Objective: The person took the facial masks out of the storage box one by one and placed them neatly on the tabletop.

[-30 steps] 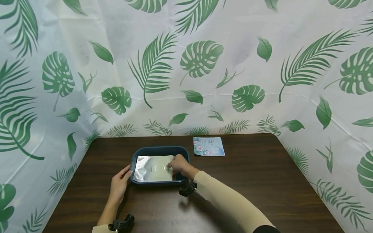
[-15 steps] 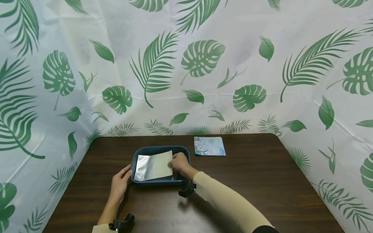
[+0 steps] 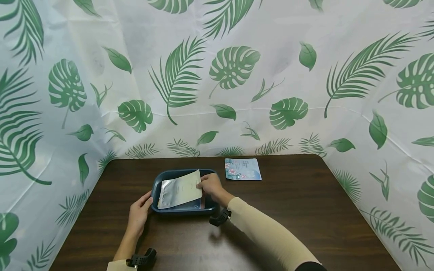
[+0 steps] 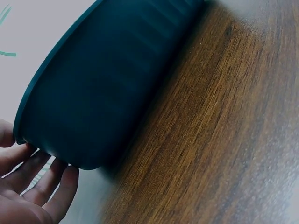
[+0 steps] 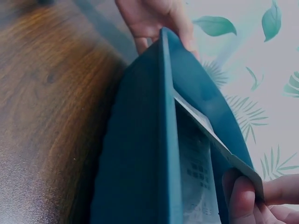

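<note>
A dark blue plastic basin [image 3: 173, 173] stands on the table. My left hand [image 3: 137, 216] grips its left end; in the left wrist view the thumb is over the rim and the fingers [image 4: 67, 184] press the outer wall. My right hand [image 3: 211, 186] pinches the right edge of a flat pale yellow and silver sachet [image 3: 181, 190] between thumb and fingers. That sachet slants, its right side raised and its left side low inside the basin. Under it, another packet [image 5: 198, 170] with printed marks lies in the basin, partly hidden.
A light blue sachet with a flower print [image 3: 242, 170] lies flat on the dark wood table [image 3: 288, 203], right of the basin near the back edge. Behind the table hangs a white cloth with green leaves [image 3: 237, 128].
My right hand has lifted the right side of the sachet and tilted it, uncovering more of the packet beneath. The left hand and the basin have stayed in place.
</note>
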### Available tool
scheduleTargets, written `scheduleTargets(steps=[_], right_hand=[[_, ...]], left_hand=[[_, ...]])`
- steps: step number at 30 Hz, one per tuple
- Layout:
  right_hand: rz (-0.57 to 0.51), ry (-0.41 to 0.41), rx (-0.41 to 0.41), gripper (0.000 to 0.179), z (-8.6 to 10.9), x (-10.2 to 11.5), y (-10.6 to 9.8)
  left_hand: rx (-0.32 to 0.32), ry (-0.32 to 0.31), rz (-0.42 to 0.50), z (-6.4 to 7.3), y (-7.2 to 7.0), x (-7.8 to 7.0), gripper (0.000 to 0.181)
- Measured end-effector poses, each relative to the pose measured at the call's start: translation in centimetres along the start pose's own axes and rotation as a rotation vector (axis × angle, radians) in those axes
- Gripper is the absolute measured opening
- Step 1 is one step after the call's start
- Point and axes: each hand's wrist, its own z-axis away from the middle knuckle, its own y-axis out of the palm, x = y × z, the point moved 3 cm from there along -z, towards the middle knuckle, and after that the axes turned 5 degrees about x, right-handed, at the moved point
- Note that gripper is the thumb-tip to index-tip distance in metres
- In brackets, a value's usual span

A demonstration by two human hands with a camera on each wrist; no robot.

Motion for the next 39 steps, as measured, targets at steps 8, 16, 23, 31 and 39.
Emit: scheduleTargets(steps=[8,16,23,31,39], right_hand=[[-0.04,-0.016,0.001,0.021,0.0,0.4,-1.0],[-0.057,-0.014,-0.022,0.021,-0.3,0.5,-2.7],[-0.074,-0.02,-0.03,0.021,-0.2,0.8,-4.4],[-0.024,-0.037,-0.049,0.022,-0.4,1.9,-6.7],[-0.049,-0.041,-0.043,0.025,-0.7,2.7,-9.2]], left_hand=[[0.011,0.005,0.017,0.3,0.0,-0.3,0.046],[0.01,-0.005,0.011,0.1,0.0,-0.2,0.046],[0.001,0.001,0.006,0.2,0.1,-0.1,0.045],[0.0,0.012,0.009,0.3,0.1,-0.1,0.047],[-0.01,0.006,-0.002,0.3,0.1,-0.2,0.046]])
